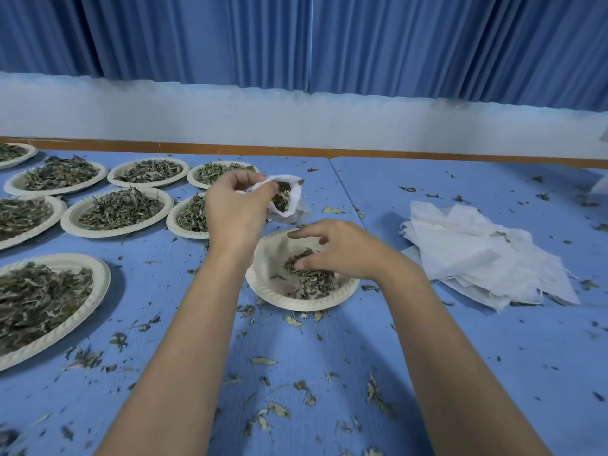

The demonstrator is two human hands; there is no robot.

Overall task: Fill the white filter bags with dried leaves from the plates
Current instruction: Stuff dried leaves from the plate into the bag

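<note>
1. Filter bag [291,200]: white, with its mouth held open towards me. It hung in the air just beyond the far rim of the near plate [296,303] and did not touch it. Dark leaf pieces showed inside the mouth.
2. Left hand [235,209]: I pinched the bag's upper edge between curled fingertips and thumb, and the bag hung from that pinch. The hand was above and to the left of the near plate.
3. Right hand [342,248]: I reached down into the near plate, with thumb and curved fingers closed round a clump of the dried leaves [316,283]. The forefinger stood a little raised.
4. Near plate: pale, with a fluted rim. It was partly bare inside, and its leaves were heaped towards the right side under my hand.
5. Full plates [67,218]: several more of the same kind lay to the left of the near plate, each loaded with leaves. My left forearm partly hid the closest one.
6. Stack of empty bags [477,255]: white and loosely fanned, it lay flat to the right of the near plate, apart from it.
7. Table [460,373]: a blue surface under the near plate. Loose leaf scraps [307,391] were scattered on every side of the plate.
8. Background: well beyond the near plate were a white wall [296,120] and a blue pleated curtain [296,37].
</note>
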